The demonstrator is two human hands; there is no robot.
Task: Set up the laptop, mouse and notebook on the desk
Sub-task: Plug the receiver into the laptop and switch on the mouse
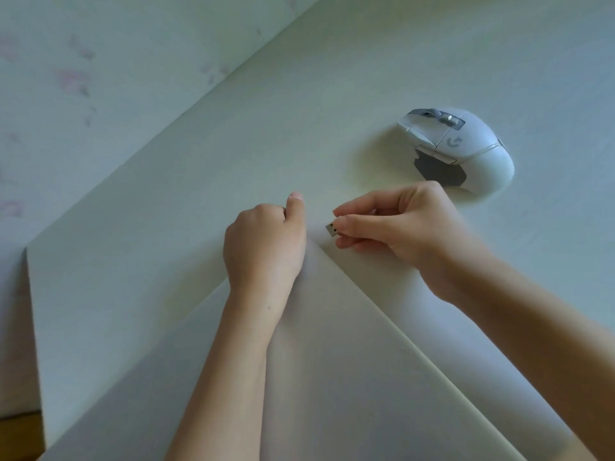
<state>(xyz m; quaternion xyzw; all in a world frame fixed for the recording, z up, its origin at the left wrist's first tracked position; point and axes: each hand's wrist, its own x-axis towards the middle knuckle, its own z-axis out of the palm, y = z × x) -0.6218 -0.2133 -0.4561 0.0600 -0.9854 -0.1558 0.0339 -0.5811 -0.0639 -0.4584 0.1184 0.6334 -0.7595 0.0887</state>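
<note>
- Both forearms reach up from the bottom edge over a pale closed laptop (349, 377), which lies on the white desk (166, 227) with one corner pointing away from the person.
- Left hand (263, 247) is curled shut on that far corner; I cannot tell whether it grips the lid or only steadies it.
- Right hand (399, 221) pinches a small USB receiver (332, 229) between thumb and fingertips, metal plug end pointing left, towards the laptop's right-hand edge just beside it.
- Judged next: the plug's long axis must line up with a port on that edge; no port is visible.
- White wireless mouse (462, 151) sits beyond the right hand, apart, untouched.
- No notebook is in view.
</note>
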